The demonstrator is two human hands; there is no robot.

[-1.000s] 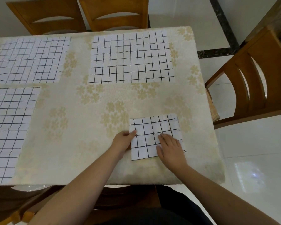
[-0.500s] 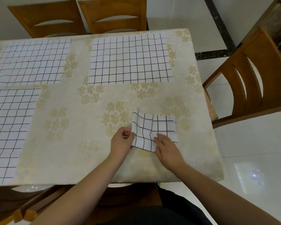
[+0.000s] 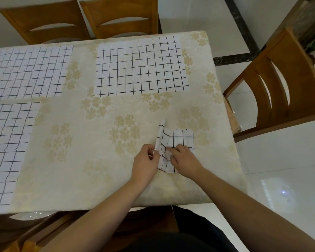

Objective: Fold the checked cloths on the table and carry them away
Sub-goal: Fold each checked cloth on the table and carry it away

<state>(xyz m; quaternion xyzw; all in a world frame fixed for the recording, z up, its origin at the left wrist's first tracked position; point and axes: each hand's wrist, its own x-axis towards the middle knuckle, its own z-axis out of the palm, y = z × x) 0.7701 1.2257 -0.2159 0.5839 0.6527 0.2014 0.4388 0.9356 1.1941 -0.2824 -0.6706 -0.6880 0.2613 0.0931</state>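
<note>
White checked cloths lie flat across your table, which wears a cream cover with pale flower prints: at far left the near cloth runs off the frame edge, behind it the far-left cloth lies spread, and further right the big cloth sits near the far edge, all three unfolded and apart from one another. Moving right, your left hand has its thumb and fingers curled, pinching the left edge of the small cloth and lifting that edge so it stands up off the table in a curl. This small cloth, already folded down, lies near the front right corner of the table. Just beside it, your right hand rests on the cloth's near part with fingers bent, pressing the fabric down against the table; whether the thumb grips any cloth you cannot tell. Wooden chairs stand behind the table and at its right side, on a glossy white floor
</note>
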